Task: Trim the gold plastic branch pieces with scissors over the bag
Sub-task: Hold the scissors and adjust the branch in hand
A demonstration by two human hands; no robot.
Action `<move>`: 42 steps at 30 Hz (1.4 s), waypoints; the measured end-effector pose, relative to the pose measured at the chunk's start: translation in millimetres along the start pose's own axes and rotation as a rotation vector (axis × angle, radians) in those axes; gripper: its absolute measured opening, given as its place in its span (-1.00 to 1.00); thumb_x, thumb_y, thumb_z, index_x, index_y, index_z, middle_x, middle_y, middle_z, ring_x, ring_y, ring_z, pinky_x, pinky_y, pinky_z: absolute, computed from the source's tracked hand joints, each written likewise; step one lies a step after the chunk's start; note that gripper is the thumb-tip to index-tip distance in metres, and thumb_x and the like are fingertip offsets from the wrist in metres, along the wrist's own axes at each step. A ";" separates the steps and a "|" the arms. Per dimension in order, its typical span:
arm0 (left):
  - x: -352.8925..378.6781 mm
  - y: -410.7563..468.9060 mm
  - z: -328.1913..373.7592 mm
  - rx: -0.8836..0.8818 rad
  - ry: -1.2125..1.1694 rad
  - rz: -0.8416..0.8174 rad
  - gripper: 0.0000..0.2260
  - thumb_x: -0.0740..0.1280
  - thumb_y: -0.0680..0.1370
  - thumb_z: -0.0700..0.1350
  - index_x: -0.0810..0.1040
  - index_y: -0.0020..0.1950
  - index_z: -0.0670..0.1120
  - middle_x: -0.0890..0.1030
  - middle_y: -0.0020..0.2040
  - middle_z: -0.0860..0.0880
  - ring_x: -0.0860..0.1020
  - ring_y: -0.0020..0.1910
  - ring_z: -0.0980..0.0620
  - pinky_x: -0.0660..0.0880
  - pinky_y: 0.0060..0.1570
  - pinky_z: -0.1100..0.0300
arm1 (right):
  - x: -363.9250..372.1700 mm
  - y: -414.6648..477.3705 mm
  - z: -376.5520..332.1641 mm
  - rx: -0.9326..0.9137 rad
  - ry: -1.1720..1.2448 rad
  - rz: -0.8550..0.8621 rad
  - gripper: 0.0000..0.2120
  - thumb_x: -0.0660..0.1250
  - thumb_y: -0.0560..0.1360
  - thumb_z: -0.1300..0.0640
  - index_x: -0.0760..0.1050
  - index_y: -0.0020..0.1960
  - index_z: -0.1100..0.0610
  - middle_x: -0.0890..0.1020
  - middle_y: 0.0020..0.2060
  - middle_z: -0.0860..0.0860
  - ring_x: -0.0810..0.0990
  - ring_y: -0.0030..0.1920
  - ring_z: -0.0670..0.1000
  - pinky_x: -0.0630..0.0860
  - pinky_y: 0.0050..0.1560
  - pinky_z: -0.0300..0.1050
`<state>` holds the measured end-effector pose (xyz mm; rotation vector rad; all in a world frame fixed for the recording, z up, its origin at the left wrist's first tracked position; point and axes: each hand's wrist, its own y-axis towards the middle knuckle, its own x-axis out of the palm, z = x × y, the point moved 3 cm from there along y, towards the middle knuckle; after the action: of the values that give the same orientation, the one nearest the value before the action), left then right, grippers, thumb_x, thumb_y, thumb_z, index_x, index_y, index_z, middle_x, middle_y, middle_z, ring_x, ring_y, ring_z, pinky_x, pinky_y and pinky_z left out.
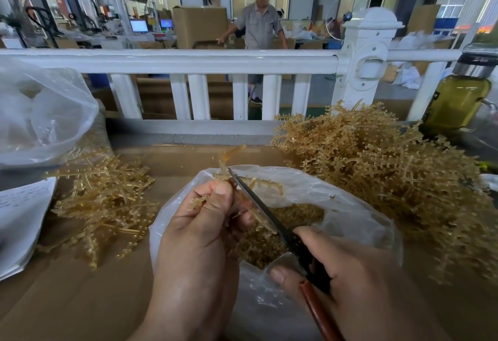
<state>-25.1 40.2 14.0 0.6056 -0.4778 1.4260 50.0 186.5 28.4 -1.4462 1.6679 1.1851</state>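
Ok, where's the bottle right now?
In the head view, the bottle stands at the far right, just behind the big gold pile and to the right of the white railing post.

One wide-angle camera rides on the person's head, facing forward and down. It sits close above the left hand (199, 227) and right hand (347, 270), low in frame; beyond the hands a white railing (172, 61) crosses, with the workshop far behind.
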 end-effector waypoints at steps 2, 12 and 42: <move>0.4 0.1 -0.2 0.000 0.001 0.003 -0.91 0.38 0.49 -0.11 0.66 -0.15 -0.07 0.58 -0.25 -0.09 0.54 -0.32 0.06 0.54 -0.32 0.25 | -1.9 0.1 -0.3 0.007 -0.008 -0.013 -0.15 -0.29 0.22 -0.56 0.15 0.41 -0.29 0.55 0.01 -0.29 0.47 0.07 -0.33 0.29 0.14 -0.51; 1.2 0.5 0.8 0.000 -0.012 0.000 -0.88 0.36 0.49 -0.12 0.66 -0.22 -0.05 0.57 -0.28 -0.07 0.53 -0.36 0.07 0.53 -0.35 0.27 | -5.1 0.1 -2.7 0.014 -0.011 0.008 -0.37 -0.03 0.40 -0.54 0.26 0.34 -0.24 0.55 -0.02 -0.23 0.48 0.07 -0.28 0.29 0.12 -0.44; 18.2 -10.4 -0.2 -0.177 0.298 -0.207 -0.82 0.47 0.27 -0.07 0.66 -0.29 -0.17 0.51 -0.43 -0.35 0.45 -0.56 -0.09 0.37 -0.59 0.24 | -4.2 14.0 22.1 0.265 1.146 0.099 -0.17 0.52 -0.05 -0.55 0.64 0.08 -0.09 0.73 -0.05 0.03 0.71 -0.02 0.11 0.59 0.05 0.13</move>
<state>-13.0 53.8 24.5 0.2842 -0.2910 1.2353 35.1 208.3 26.4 -2.0224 2.4927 0.0414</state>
